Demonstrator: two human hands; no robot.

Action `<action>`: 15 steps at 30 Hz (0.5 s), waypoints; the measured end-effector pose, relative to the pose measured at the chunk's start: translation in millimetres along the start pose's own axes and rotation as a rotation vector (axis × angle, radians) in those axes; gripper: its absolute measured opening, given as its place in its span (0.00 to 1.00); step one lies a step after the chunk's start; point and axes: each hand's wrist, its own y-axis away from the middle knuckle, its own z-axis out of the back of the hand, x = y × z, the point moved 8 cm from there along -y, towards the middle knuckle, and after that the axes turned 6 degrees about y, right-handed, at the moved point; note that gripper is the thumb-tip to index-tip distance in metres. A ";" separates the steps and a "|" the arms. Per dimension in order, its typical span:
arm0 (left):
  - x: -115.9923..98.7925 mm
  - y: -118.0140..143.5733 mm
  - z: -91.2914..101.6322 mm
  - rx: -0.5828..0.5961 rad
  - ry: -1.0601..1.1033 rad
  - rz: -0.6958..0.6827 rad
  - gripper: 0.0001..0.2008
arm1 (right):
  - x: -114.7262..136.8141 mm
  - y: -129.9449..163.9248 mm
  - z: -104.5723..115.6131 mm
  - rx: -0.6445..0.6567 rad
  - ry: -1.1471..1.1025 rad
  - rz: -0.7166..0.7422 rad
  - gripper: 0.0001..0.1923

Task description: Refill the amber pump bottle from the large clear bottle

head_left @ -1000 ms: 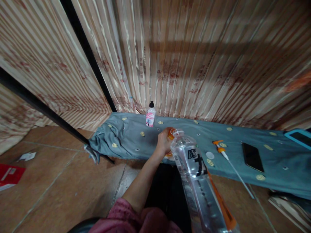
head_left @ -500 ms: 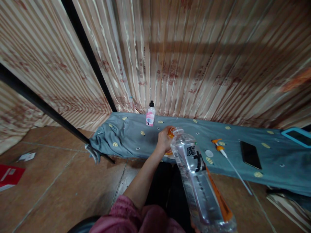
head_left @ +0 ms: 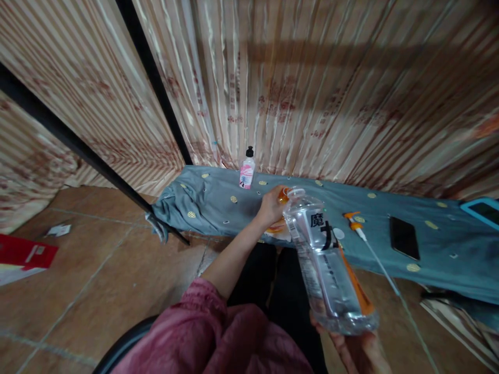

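My left hand (head_left: 272, 208) is closed around the neck of a bottle with an orange top part (head_left: 283, 195). Most of that bottle is hidden by my hand and the big bottle. A large clear plastic bottle (head_left: 331, 267) with black lettering and an orange stripe lies tilted, its mouth beside the orange neck; whether they touch I cannot tell. My right hand (head_left: 353, 345) grips the large bottle at its base from below. To the right, an orange and white pump head (head_left: 354, 222) with a long tube rests on the cloth, near a round white disc (head_left: 339, 234).
A small pink-labelled bottle with a black cap (head_left: 247, 170) stands at the back of the cloth-covered bench (head_left: 210, 202). Right of the pump lie a black phone (head_left: 404, 238) and a blue-framed device (head_left: 481, 212). Black poles (head_left: 156, 72) rise at left. A red box (head_left: 29, 252) is on the floor.
The view has tilted, so the bench sits higher. The large bottle's base has risen into view, and my right hand now shows beneath it. My left hand keeps its hold.
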 end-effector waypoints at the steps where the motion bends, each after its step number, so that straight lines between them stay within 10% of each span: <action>1: -0.1 -0.5 -0.4 0.009 0.007 -0.017 0.13 | 0.9 -0.8 0.2 -0.002 -0.011 0.001 0.27; 8: -1.5 -3.1 -0.5 0.079 0.007 -0.058 0.13 | -3.3 -16.1 3.7 0.226 0.003 0.035 0.24; 15: -6.9 -2.0 1.1 0.069 0.004 -0.027 0.13 | 2.1 -4.4 -2.2 -0.013 -0.075 -0.003 0.26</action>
